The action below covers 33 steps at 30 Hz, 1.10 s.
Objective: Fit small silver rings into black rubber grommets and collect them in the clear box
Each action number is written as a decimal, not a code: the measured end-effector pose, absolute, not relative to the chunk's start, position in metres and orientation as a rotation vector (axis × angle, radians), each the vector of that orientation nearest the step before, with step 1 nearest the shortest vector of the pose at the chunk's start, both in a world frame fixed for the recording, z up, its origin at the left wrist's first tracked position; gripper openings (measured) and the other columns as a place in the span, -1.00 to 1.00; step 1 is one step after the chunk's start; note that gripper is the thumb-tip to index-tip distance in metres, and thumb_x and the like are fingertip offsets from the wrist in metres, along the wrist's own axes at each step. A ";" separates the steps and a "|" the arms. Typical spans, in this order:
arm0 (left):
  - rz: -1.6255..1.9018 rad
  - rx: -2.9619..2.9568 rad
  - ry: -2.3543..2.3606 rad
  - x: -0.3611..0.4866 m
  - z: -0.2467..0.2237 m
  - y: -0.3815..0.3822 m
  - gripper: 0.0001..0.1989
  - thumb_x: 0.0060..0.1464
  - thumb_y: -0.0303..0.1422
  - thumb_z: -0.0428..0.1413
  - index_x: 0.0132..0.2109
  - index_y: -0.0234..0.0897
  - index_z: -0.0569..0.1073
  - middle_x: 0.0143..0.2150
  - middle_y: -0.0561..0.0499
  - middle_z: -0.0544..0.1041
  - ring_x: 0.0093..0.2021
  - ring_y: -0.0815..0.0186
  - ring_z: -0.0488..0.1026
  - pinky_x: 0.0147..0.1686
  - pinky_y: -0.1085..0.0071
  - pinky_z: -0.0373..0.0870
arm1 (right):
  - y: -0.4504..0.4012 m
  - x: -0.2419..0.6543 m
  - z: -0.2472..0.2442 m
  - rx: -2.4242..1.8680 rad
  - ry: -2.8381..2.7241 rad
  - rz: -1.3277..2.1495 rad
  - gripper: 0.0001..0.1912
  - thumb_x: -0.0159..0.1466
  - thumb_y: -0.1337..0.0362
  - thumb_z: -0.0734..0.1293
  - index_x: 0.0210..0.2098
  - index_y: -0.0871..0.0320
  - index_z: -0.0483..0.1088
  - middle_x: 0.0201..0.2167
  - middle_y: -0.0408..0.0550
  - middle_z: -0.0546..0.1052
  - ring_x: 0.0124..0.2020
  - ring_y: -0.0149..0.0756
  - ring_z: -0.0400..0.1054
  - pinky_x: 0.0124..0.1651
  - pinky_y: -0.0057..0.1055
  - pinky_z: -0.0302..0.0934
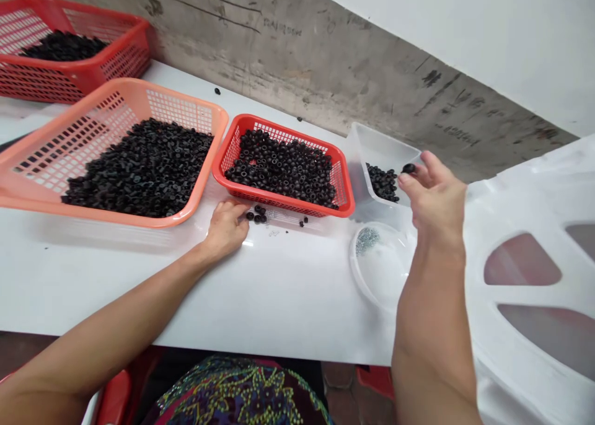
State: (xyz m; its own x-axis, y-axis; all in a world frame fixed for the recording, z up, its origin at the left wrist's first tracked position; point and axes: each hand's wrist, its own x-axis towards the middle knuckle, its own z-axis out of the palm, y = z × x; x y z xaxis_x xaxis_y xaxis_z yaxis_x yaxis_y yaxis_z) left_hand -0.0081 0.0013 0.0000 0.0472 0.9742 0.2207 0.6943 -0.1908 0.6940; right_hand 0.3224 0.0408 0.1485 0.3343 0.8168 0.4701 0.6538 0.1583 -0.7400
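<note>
My left hand (225,228) rests on the white table (288,289), fingers reaching toward a small cluster of black rubber rings (257,214) and just below the front rim of a small red plastic basket (288,203). That basket is full of similar rings. My right hand (432,202) is raised at the right, pinching one black ring (408,168) between thumb and fingertips. It hangs above a clear plastic box (377,145) holding a smaller heap of rings (382,183). A round clear dish (381,270) with grey metallic bits (367,239) sits just left of my right wrist.
A large salmon-orange basket (186,106) heaped with black rings stands left of the small basket. Behind it is a red basket (121,72) holding more. A stained concrete wall (297,59) backs the table, and a white perforated plastic sheet (530,295) lies at the right.
</note>
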 end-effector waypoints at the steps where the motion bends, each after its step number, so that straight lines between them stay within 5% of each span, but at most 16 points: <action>1: 0.929 1.940 1.673 -0.008 0.001 0.001 -0.65 -0.08 -0.50 0.02 -0.10 -0.34 0.50 -0.18 -0.15 0.46 -0.13 0.08 0.31 -0.06 0.13 0.33 | 0.043 0.324 0.152 -1.632 -1.439 0.065 -0.35 0.03 0.30 0.40 0.11 0.27 0.27 0.02 0.21 0.40 -0.01 -0.14 0.35 -0.10 -0.24 0.31; 4: 0.904 1.967 1.670 -0.008 0.000 0.001 -0.63 -0.10 -0.50 0.04 -0.09 -0.36 0.51 -0.16 -0.18 0.45 -0.12 0.06 0.32 -0.05 0.12 0.34 | 0.028 0.304 0.146 -1.644 -1.616 -0.148 -0.53 0.08 0.29 0.36 0.00 0.24 0.38 -0.08 0.12 0.48 -0.10 -0.13 0.39 -0.11 -0.16 0.33; 8: 0.886 2.037 1.675 -0.009 -0.003 0.002 -0.66 -0.07 -0.46 0.05 -0.10 -0.35 0.51 -0.14 -0.18 0.44 -0.12 0.04 0.31 -0.03 0.10 0.32 | -0.007 0.251 0.108 -1.581 -2.009 0.245 -0.82 0.19 0.25 0.28 -0.30 0.14 0.51 -0.38 -0.07 0.56 -0.34 -0.27 0.44 -0.19 -0.32 0.34; 15: 0.791 2.106 1.695 -0.009 -0.005 0.005 -0.70 -0.03 -0.41 0.04 -0.13 -0.32 0.52 -0.15 -0.16 0.43 -0.11 0.04 0.31 -0.04 0.12 0.32 | 0.004 0.194 0.050 -1.986 -2.388 0.044 -0.75 0.25 0.29 0.18 -0.28 0.23 0.48 -0.34 0.13 0.53 -0.27 -0.12 0.43 -0.22 -0.30 0.26; 25: 0.811 2.099 1.681 -0.007 -0.006 0.007 -0.68 -0.03 -0.39 0.07 -0.10 -0.34 0.52 -0.14 -0.17 0.41 -0.10 0.06 0.29 -0.03 0.15 0.29 | 0.019 0.175 0.032 -2.154 -2.422 -0.010 -0.72 0.22 0.35 0.14 -0.29 0.25 0.48 -0.41 0.19 0.55 -0.36 -0.06 0.46 -0.28 -0.28 0.23; 33: 0.959 2.014 1.695 -0.006 -0.005 0.006 -0.82 0.03 -0.41 0.06 -0.25 -0.33 0.53 -0.25 -0.15 0.42 -0.17 0.10 0.31 -0.09 0.15 0.31 | 0.000 0.205 0.044 -1.711 -1.894 0.779 -0.79 0.18 0.21 0.22 -0.40 0.17 0.45 -0.56 -0.13 0.47 -0.52 -0.34 0.32 -0.44 -0.45 0.15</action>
